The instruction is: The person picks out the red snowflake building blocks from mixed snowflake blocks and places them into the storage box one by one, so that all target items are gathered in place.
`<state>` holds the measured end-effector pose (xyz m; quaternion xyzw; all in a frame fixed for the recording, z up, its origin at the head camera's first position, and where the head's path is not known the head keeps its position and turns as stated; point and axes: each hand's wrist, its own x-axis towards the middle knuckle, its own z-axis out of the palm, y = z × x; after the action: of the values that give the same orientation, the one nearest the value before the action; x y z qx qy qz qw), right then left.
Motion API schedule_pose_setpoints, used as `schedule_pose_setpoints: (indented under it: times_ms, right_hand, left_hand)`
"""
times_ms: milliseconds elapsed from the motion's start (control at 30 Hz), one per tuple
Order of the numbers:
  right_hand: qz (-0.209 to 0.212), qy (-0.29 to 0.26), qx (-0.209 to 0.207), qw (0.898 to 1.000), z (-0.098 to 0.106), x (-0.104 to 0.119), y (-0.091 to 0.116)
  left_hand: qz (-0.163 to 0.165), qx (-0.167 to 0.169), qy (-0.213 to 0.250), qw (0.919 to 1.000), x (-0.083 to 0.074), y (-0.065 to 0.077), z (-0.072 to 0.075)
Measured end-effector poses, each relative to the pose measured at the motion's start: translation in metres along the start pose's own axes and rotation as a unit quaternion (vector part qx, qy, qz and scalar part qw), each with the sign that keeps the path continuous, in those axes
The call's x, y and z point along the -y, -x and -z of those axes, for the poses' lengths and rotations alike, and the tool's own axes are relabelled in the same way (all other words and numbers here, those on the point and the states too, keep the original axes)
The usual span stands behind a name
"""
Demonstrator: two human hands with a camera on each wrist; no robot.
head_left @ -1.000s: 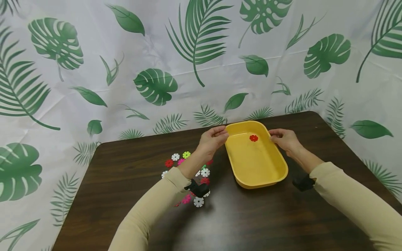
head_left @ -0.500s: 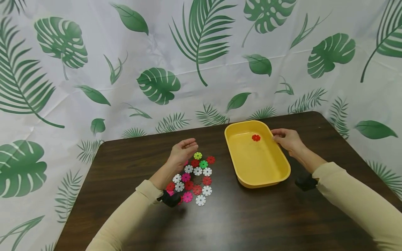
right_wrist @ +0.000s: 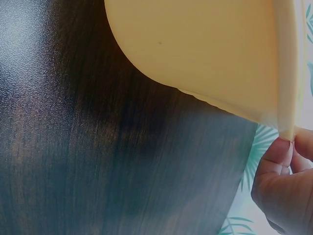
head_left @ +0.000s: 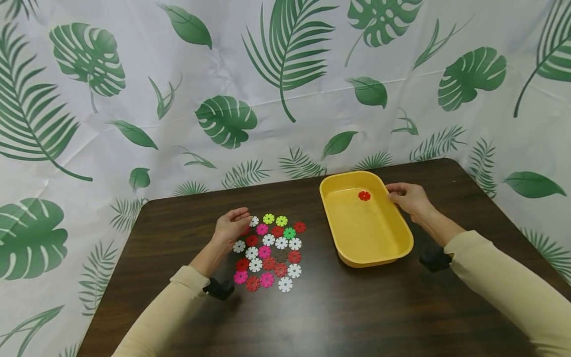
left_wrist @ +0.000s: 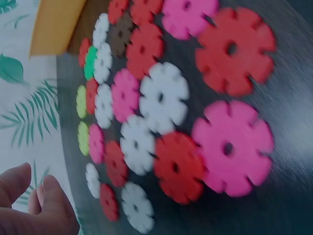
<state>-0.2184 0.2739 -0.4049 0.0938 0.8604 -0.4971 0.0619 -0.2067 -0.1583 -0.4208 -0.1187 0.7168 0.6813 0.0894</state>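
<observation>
Plainly, the yellow tray stood on a dark wood-grained table, one red disc lying inside it towards the far end. On the tray's right side, close to that far end, the right hand gripped the rim, thumb and fingers clamped together on the thin lip.

Well to the left of the tray lay a patch of loose notched discs, mostly white, red and pink, set close together and each with a small hole in the middle. One green disc lay on the side of the patch towards the tray, and a brown disc, hard to pick out against the wood, lay left of the tray's near half. Two yellow-green discs sat side by side at the far edge of the patch, left of the tray.

On the side of the patch away from the tray, the left hand was just beside a white disc, its thumb and fingers loosely bent and apart.

Pale sleeves covered both arms, and a black wrist device showed left of the tray. Behind the tray and table hung a white cloth printed with green leaves.
</observation>
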Motion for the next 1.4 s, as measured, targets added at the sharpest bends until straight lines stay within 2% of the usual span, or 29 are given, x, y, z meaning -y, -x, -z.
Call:
schedule_pose_setpoints:
  times_ms: [133, 400, 767, 1033, 1167, 1400]
  right_hand:
    - [0.002, 0.0, -0.001, 1.0, 0.0, 0.0, 0.001]
    - [0.01, 0.004, 0.0, 1.0, 0.0, -0.001, 0.002]
    - [0.011, 0.007, 0.002, 1.0, 0.0, -0.001, 0.001]
    - [0.007, 0.01, 0.002, 1.0, 0.0, 0.001, 0.001]
    - [0.008, 0.009, 0.002, 1.0, 0.0, 0.002, 0.001]
    - [0.008, 0.014, 0.002, 1.0, 0.001, 0.003, 0.001]
  left_hand:
    - [0.006, -0.019, -0.011, 0.9997, 0.007, -0.003, 0.009]
    - [0.006, -0.045, -0.073, 0.9963, 0.018, -0.007, 0.021]
    - [0.014, -0.038, -0.148, 0.9882, 0.024, -0.006, 0.025]
    - [-0.026, -0.047, -0.219, 0.9743, 0.026, -0.005, 0.023]
    - [-0.043, -0.056, -0.257, 0.9639, 0.027, -0.006, 0.022]
    - [-0.057, -0.065, -0.305, 0.9483, 0.028, -0.009, 0.021]
